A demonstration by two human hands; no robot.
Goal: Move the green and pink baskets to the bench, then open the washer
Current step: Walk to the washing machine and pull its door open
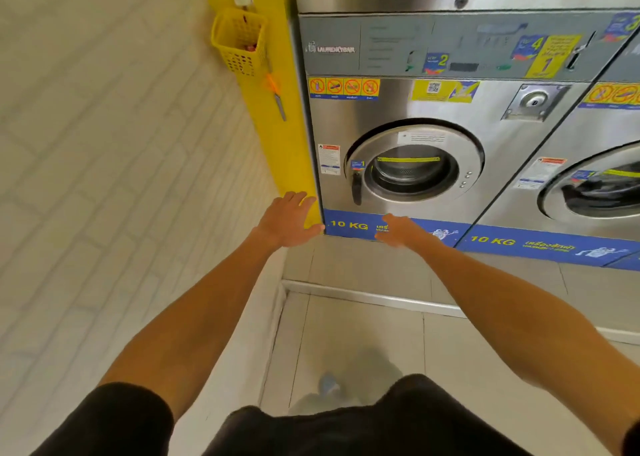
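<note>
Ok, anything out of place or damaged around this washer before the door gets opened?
Nothing stands out. The washer door sits shut and flush, its handle intact. Both the left hand and right hand are empty and open, short of it. The yellow basket hangs upright on the pillar; floor looks dry.

Steel front-load washer ahead of me, upright; round glass door shut, black handle on its left.
</note>
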